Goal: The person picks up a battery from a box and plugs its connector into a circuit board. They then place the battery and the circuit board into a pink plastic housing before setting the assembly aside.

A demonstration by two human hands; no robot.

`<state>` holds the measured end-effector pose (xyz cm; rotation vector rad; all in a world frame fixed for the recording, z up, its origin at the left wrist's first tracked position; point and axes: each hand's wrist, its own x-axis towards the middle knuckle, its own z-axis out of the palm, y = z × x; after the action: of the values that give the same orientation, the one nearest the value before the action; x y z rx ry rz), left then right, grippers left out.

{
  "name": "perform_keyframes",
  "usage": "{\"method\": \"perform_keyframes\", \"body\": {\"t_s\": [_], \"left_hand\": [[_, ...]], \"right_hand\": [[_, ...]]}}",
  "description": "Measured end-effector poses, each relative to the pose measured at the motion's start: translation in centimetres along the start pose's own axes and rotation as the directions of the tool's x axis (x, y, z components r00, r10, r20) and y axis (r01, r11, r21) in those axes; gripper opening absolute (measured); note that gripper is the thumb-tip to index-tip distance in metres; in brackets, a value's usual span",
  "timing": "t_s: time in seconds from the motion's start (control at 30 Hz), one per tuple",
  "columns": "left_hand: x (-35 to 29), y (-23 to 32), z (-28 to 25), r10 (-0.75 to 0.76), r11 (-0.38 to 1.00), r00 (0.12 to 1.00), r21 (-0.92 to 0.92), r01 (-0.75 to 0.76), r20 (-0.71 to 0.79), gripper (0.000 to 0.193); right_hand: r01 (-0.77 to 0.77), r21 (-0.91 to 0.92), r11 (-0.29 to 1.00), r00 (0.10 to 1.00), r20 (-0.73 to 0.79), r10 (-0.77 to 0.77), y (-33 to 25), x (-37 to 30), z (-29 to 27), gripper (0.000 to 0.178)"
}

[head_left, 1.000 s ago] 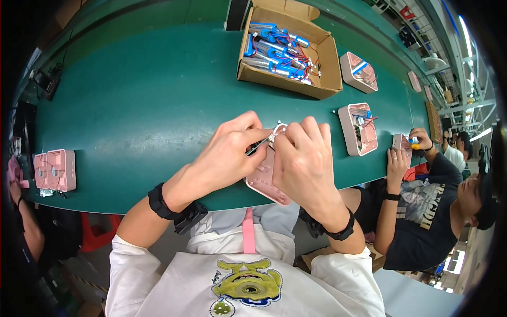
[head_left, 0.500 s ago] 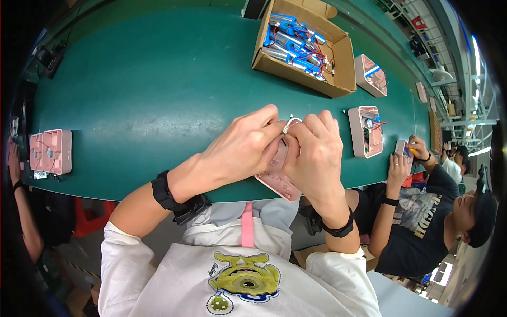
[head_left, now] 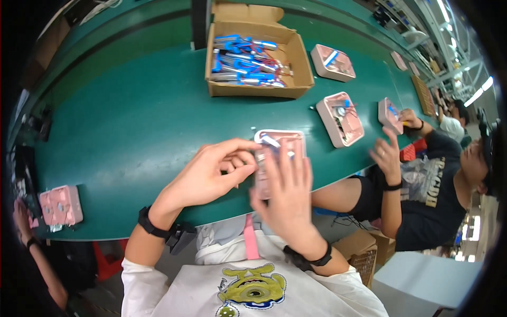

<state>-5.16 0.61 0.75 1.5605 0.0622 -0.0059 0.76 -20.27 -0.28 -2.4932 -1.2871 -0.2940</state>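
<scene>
A pink plastic housing with a white rim (head_left: 302, 138) lies on the green table right in front of me, a white and bluish part inside it. My right hand (head_left: 285, 198) is over the housing, blurred, its fingers stretched out and holding nothing that I can see. It covers much of the housing's inside. At the housing's left edge is my left hand (head_left: 214, 171), index finger extended and the other fingers loosely bent, thumb apart. Nothing shows in its grasp. Whether its fingertips touch the rim I cannot tell.
An open cardboard box (head_left: 259, 91) holds several blue-wrapped batteries (head_left: 245, 61) with red and black leads. Pink housings (head_left: 340, 120) with parts inside stand to the right. A co-worker (head_left: 422, 195) at the right reaches toward another housing (head_left: 388, 113). One more pink casing (head_left: 60, 205) lies far left.
My hands were pinching a white cable together above the housing; now they are apart and the right fingers are spread. The housing lies farther onto the table. The view has shifted.
</scene>
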Motion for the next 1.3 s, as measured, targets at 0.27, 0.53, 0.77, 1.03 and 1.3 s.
{"method": "perform_keyframes", "body": {"t_s": [0.27, 0.53, 0.77, 1.03, 1.3], "left_hand": [[-2.9, 1.3, -2.3, 0.559, 0.578, 0.798, 0.796, -0.181, -0.224, 0.021], [-23.3, 1.6, -19.7, 0.708, 0.091, 0.423, 0.668, 0.738, -0.565, 0.016], [-37.8, -1.7, -32.1, 0.093, -0.113, 0.327, 0.317, 0.942, -0.940, 0.028], [-30.5, -0.9, -25.3, 0.225, 0.168, 0.487, 0.526, 0.834, -0.844, 0.011], [-11.9, 2.0, -8.9, 0.224, 0.321, 0.826, 0.839, 0.439, -0.518, 0.011]], "right_hand": [[0.090, -0.146, 0.985, 0.995, -0.029, -0.095, 13.7, -0.7, -1.8, 0.077], [0.094, -0.168, 0.981, 0.992, -0.070, -0.107, 20.1, 2.1, -1.2, 0.074], [0.022, -0.074, 0.997, 0.930, -0.364, -0.047, 16.8, 1.8, -2.1, 0.065], [0.056, 0.155, 0.986, 0.966, -0.260, -0.014, 10.4, 2.6, -3.8, 0.035], [0.187, 0.226, 0.956, 0.971, -0.192, -0.144, 9.0, 11.2, -4.3, 0.016]]}}
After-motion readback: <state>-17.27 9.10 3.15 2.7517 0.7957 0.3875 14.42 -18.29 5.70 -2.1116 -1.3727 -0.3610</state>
